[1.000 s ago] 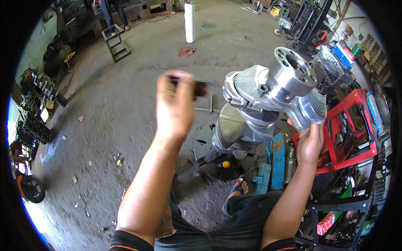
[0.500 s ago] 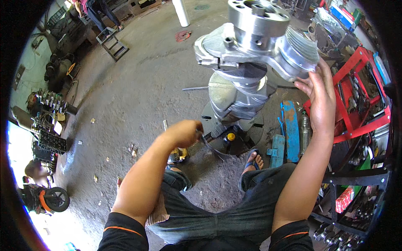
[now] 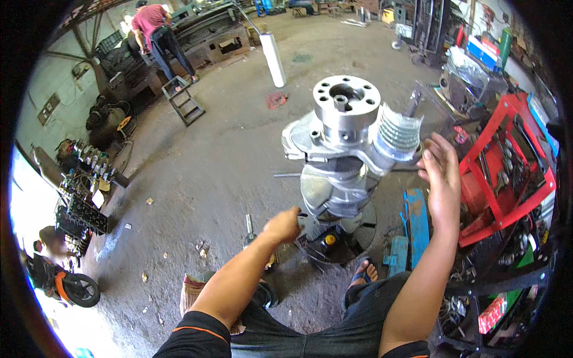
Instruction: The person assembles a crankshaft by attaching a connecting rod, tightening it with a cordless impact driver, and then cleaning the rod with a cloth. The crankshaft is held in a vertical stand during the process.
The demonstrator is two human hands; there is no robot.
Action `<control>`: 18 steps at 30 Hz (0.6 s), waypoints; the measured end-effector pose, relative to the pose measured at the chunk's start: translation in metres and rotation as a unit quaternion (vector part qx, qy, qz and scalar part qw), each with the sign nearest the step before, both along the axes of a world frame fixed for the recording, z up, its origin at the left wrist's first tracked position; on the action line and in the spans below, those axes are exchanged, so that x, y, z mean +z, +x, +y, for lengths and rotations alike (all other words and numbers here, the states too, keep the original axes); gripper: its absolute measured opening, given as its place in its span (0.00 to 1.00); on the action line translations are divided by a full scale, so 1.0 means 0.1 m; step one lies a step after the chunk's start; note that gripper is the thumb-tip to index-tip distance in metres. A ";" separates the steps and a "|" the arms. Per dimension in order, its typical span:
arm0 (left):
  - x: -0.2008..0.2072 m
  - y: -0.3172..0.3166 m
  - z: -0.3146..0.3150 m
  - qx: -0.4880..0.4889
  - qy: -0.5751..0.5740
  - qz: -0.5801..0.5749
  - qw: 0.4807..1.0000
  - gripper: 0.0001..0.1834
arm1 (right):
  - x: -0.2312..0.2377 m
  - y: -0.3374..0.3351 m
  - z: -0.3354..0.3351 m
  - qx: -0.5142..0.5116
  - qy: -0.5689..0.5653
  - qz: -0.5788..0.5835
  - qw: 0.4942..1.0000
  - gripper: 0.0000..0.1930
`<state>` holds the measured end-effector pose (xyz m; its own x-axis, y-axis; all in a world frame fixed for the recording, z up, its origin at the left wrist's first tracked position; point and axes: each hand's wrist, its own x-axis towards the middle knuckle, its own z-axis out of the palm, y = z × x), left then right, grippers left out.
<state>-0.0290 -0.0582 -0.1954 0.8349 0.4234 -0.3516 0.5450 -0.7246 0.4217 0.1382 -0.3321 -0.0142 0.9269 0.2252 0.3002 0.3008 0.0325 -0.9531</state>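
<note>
A bare metal crankshaft (image 3: pixel 334 190) stands upright before me on a dark round slotted base (image 3: pixel 364 235). Its top is a shiny flange (image 3: pixel 358 104) ringed with holes. On its right side sits a ribbed, translucent piece (image 3: pixel 399 132). My right hand (image 3: pixel 443 173) is beside that piece, its fingers bent and apart, holding nothing I can see; whether a fingertip touches the edge is unclear. Low on the left, my left hand (image 3: pixel 285 225) is closed by the crankshaft's foot. A short dark end sticks out past its fingers; the rest of what it grips is hidden.
A red metal rack (image 3: pixel 498 179) with tools stands close on my right. Blue metal pieces (image 3: pixel 418 221) lie by my foot. A white post (image 3: pixel 273 59) and a small metal step frame (image 3: pixel 184 104) stand farther off; another person (image 3: pixel 156 36) works beyond. Engine parts (image 3: pixel 83 206) line the left.
The view has tipped up, so the crankshaft sits lower and the far workshop shows more. My right hand's fingers have spread from the ribbed piece. My left hand stays closed near the base.
</note>
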 end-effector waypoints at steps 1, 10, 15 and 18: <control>0.22 0.07 0.19 0.017 -0.010 -0.027 0.999 0.25 | 0.00 0.02 0.00 0.013 0.005 -0.017 1.000 0.27; 1.98 0.05 -0.06 0.048 0.046 -0.613 0.787 0.12 | -0.01 0.08 0.07 -0.020 0.075 -0.080 0.994 0.20; 2.18 0.16 -0.44 -0.021 0.060 -0.605 0.794 0.17 | 0.32 -0.14 0.23 -0.114 0.138 -0.136 0.975 0.14; 2.16 0.18 -0.46 0.002 0.005 -0.590 0.807 0.13 | 0.64 -0.41 0.42 -0.096 0.096 -0.269 0.954 0.13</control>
<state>-0.0108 -0.1038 0.0204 0.5842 0.4251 0.6913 -0.2297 -0.7304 0.6432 0.0976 -0.2899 0.0495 0.6461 -0.0392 0.7623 0.7622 0.0855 -0.6417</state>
